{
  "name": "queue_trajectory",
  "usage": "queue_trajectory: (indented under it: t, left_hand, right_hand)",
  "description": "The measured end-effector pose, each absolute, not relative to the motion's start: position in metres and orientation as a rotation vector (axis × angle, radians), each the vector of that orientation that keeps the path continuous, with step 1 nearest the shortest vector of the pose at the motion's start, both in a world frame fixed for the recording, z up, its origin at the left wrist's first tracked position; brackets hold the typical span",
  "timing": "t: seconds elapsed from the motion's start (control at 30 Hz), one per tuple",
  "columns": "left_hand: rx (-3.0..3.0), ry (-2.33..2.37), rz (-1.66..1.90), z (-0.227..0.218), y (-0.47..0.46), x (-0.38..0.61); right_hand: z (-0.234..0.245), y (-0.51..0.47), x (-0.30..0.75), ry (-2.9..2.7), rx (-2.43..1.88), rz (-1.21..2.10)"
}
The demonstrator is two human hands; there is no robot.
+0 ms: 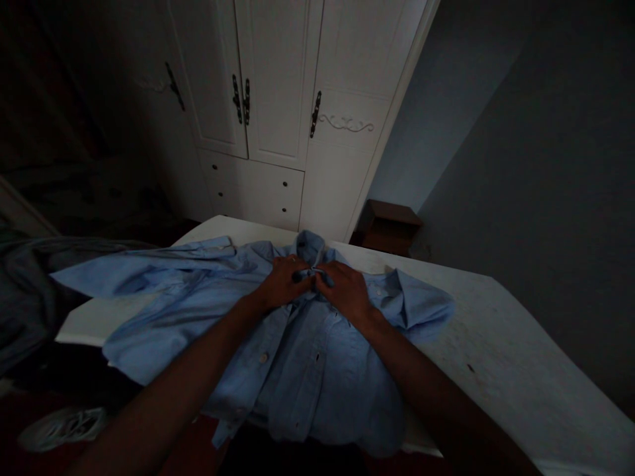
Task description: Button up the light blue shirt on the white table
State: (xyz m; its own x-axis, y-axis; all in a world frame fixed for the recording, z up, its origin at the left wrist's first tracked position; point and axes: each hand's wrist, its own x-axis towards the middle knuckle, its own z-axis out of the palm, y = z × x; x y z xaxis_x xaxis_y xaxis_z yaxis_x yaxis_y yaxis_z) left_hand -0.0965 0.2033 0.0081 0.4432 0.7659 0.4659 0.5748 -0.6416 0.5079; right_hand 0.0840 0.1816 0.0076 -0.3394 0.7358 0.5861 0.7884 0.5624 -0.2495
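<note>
A light blue button-up shirt [297, 357] lies front-up on a white table [506, 370], its collar toward the far edge and its hem hanging over the near edge. My left hand [282, 281] and my right hand [344, 287] meet just below the collar. The fingers of both pinch the shirt's front placket near the top button. One sleeve stretches out to the left, the other lies bunched at the right.
A white wardrobe [278, 99] with dark handles and small drawers stands behind the table. A brown wooden stool or box [389, 225] sits by the grey wall. Dark bedding [30, 284] lies at the left, and a shoe [64, 423] rests on the floor.
</note>
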Motion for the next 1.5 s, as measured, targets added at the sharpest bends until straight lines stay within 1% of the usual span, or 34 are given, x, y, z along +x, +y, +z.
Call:
queue_trajectory:
  t: [0.2,0.53,0.87,0.97,1.2,1.5]
  left_hand:
    - [2.421,1.159,0.98,0.011,0.203,-0.094]
    - [2.432,1.335,0.904,0.01,0.203,-0.093]
    - [2.414,1.452,1.002,0.014,0.194,-0.09]
    - [2.522,1.43,1.043,0.016,0.192,-0.092]
    - [2.801,1.321,1.08,0.018,0.187,-0.089]
    - [2.728,1.403,1.152,0.013,0.187,-0.083]
  right_hand:
    - [0.014,0.179,0.08,-2.149,-1.353,-0.056]
    - [0.016,0.181,0.081,-2.156,-1.355,-0.038]
    - [0.019,0.188,0.09,-2.204,-1.314,0.045]
    - [0.017,0.19,0.091,-2.158,-1.276,0.071]
    - [0.01,0.196,0.092,-1.918,-1.118,0.316]
    - [0.006,0.198,0.095,-1.773,-1.051,0.537]
